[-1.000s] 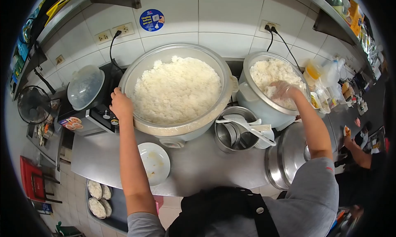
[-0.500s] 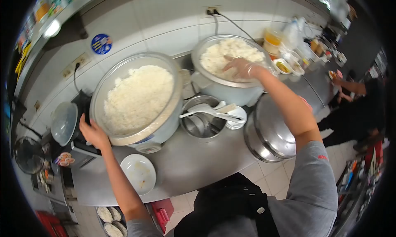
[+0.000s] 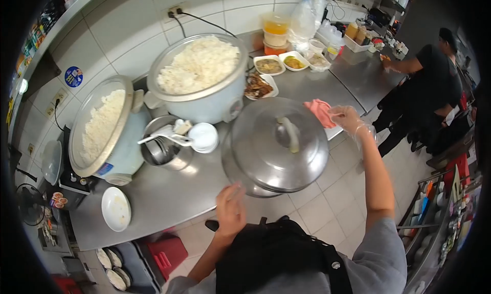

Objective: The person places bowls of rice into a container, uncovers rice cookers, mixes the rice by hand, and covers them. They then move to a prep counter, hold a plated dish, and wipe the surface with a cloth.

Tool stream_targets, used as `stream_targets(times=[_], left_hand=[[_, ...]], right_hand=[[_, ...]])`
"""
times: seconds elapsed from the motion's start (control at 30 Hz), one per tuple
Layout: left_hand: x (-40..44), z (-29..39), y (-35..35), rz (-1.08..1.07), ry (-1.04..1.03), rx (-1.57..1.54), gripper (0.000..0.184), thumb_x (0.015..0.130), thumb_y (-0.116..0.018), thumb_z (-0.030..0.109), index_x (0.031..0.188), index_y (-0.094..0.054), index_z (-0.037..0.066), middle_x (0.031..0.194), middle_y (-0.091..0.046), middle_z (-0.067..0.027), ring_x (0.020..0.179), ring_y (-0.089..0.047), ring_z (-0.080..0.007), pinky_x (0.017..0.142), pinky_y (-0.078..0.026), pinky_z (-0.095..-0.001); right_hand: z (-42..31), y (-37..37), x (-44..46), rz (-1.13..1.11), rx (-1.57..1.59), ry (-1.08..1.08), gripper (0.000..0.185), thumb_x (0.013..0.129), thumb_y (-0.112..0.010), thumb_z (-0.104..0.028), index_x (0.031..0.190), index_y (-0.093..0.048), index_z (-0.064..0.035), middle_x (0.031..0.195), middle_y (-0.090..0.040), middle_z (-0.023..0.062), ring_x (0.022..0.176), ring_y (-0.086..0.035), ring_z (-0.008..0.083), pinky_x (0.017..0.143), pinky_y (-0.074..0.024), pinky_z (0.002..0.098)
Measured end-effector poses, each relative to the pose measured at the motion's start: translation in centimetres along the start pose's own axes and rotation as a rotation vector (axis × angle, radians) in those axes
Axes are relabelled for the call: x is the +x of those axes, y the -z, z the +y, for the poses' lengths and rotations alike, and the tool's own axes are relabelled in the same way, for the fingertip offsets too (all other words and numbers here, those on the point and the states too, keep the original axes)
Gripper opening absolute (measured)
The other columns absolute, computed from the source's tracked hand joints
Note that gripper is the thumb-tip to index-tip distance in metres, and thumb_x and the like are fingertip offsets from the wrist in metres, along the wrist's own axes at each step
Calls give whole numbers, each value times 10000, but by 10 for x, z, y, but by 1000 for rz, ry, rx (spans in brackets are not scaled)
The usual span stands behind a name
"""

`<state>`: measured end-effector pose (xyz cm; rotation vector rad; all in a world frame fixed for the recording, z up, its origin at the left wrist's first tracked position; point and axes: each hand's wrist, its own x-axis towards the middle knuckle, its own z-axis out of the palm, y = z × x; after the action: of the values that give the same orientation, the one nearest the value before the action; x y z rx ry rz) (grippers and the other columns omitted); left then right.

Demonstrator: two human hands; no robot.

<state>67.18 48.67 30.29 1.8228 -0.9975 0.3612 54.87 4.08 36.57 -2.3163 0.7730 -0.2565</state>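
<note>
My right hand (image 3: pixel 348 121), in a clear plastic glove, is beside a pink cloth (image 3: pixel 321 113) at the counter's right edge; its fingertips look bent together, touching or just over the cloth. Bare and slightly blurred, my left hand (image 3: pixel 231 210) is in the air near the counter's front edge, fingers curled upward. Between the hands lies a large round metal lid (image 3: pixel 255 140) with a pale handle. Behind it stands a rice cooker full of white rice (image 3: pixel 199 64), and a second large rice cooker (image 3: pixel 125 151) is at the left.
A metal pot with utensils (image 3: pixel 171 153) and a white plate (image 3: pixel 116 209) are on the counter. Bowls of food (image 3: pixel 269 65) and stacked tubs (image 3: pixel 275 36) line the back. A co-worker in black (image 3: pixel 427 79) stands at the right. A grey tub (image 3: pixel 134 267) holds rice portions below.
The view has swung right. My right hand has left the smaller cooker's rice and moved to the pink cloth. My left hand has come off the large cooker's rim and moved right.
</note>
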Motion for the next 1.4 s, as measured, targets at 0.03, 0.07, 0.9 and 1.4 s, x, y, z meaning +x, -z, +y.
stream_targets(times=[0.03, 0.07, 0.9, 1.4], left_hand=[[6, 20, -23, -91, -95, -37, 327, 803, -566, -59, 1123, -578, 8, 1214, -557, -174, 1103, -541, -333, 968, -422, -428], [11, 37, -42, -185, -191, -76, 326, 789, -579, -57, 1106, -591, 17, 1208, -564, -161, 1086, -548, -333, 960, -431, -431], [109, 175, -389, -350, 7, -276, 295, 730, -553, -70, 977, -666, 45, 1160, -590, -134, 992, -583, -310, 860, -461, -389], [230, 275, -714, -424, -86, -207, 203, 796, -519, -83, 919, -656, 4, 1126, -599, -150, 963, -617, -287, 745, -501, -351]], right_hand=[[38, -1, -4, 38, 89, -89, 292, 848, -660, -203, 1075, -667, -20, 976, -691, 107, 781, -651, 203, 714, -524, 311], [64, -3, -8, 32, 98, -98, 292, 848, -660, -203, 1075, -667, -20, 976, -691, 107, 781, -651, 203, 714, -524, 311], [293, 73, 150, 159, -162, -371, 312, 940, -477, -377, 1099, -591, -135, 941, -665, 164, 856, -646, 340, 775, -500, 453], [482, 210, 225, 209, -627, 105, 657, 849, -578, -347, 1434, -334, -172, 1446, -318, 217, 1327, -316, 395, 1093, -252, 514]])
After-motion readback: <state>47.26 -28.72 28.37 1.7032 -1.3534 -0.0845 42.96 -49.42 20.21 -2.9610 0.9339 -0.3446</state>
